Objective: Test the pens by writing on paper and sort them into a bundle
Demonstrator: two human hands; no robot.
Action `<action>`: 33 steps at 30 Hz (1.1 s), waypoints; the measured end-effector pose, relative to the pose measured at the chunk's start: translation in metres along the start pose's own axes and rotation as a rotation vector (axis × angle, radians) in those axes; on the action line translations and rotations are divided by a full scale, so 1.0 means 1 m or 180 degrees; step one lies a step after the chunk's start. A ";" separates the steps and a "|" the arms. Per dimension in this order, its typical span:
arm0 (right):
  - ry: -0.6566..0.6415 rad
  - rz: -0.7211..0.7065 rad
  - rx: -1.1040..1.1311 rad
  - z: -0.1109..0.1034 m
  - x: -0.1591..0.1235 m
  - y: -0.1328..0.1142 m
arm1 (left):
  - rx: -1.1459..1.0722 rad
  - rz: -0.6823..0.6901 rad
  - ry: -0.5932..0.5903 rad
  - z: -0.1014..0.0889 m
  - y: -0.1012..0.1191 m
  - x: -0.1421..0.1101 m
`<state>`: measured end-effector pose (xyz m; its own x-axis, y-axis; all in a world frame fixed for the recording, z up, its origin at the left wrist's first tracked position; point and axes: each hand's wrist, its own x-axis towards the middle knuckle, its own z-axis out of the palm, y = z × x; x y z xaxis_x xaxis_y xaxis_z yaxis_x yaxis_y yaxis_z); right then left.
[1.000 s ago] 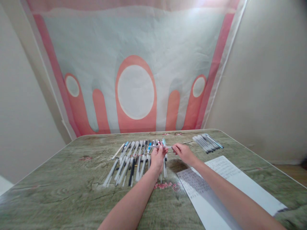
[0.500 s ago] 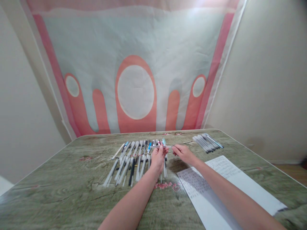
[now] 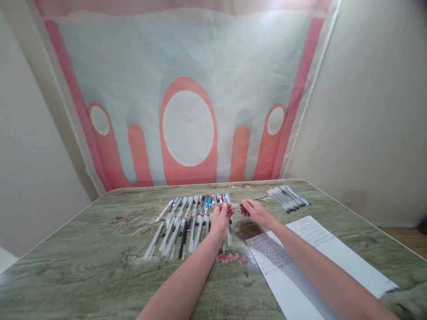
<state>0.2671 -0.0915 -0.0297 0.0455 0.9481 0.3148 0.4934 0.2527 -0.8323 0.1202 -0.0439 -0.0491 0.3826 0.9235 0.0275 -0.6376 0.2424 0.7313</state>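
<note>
A slim clear pen [image 3: 235, 205] is held level above the table, between my two hands. My left hand [image 3: 220, 221] is closed around its barrel. The fingers of my right hand [image 3: 254, 210] pinch the dark end of the same pen at the right; whether that end is a cap or a tip is too small to tell. Below and left of my left hand lie loose pen parts in two rows, mostly clear barrels [image 3: 171, 240]. Among them are a black pen [image 3: 183, 239] and a blue one [image 3: 207, 206].
A neat row of clear pens with dark ends [image 3: 288, 198] lies at the back right. Nearer me, a white sheet with handwriting [image 3: 336, 262] lies partly under my right forearm. The wood-patterned table [image 3: 83, 258] ends at a patterned cloth backdrop [image 3: 187, 49].
My right hand has shifted slightly up and to the right, and a bit more of the pen's dark end shows. My left hand has hardly moved.
</note>
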 end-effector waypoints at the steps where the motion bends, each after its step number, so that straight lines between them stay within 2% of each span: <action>1: 0.0014 -0.0045 0.0025 -0.001 0.000 -0.001 | -0.0014 -0.0005 0.0012 0.000 0.000 0.000; 5: 0.0084 -0.0266 -0.0265 -0.003 -0.002 -0.004 | 0.0006 -0.0042 0.0029 0.000 0.000 0.000; 8: 0.0067 -0.0182 -0.0412 -0.003 -0.001 -0.002 | 0.0062 -0.0056 0.0008 0.000 -0.001 0.000; 11: 0.0013 -0.0091 -0.0274 -0.003 -0.001 -0.001 | 0.0047 -0.0029 0.0011 0.000 -0.001 0.000; 17: 0.0080 -0.0199 -0.0289 -0.004 -0.002 -0.002 | 0.0065 -0.0027 0.0031 -0.001 -0.002 0.001; 23: -0.0038 -0.0023 -0.0104 -0.003 -0.001 0.001 | 0.0090 -0.0033 0.0032 -0.001 -0.003 0.001; 28: -0.0012 -0.0168 -0.0281 -0.003 -0.002 0.000 | 0.0120 -0.0045 0.0008 0.000 -0.001 -0.001; 33: -0.0115 0.0017 -0.0090 -0.002 -0.001 0.000 | 0.0126 -0.0058 0.0028 0.002 0.000 -0.002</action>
<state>0.2690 -0.0928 -0.0296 0.0171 0.9558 0.2934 0.5175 0.2426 -0.8206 0.1208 -0.0464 -0.0478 0.3878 0.9217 0.0081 -0.6035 0.2472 0.7581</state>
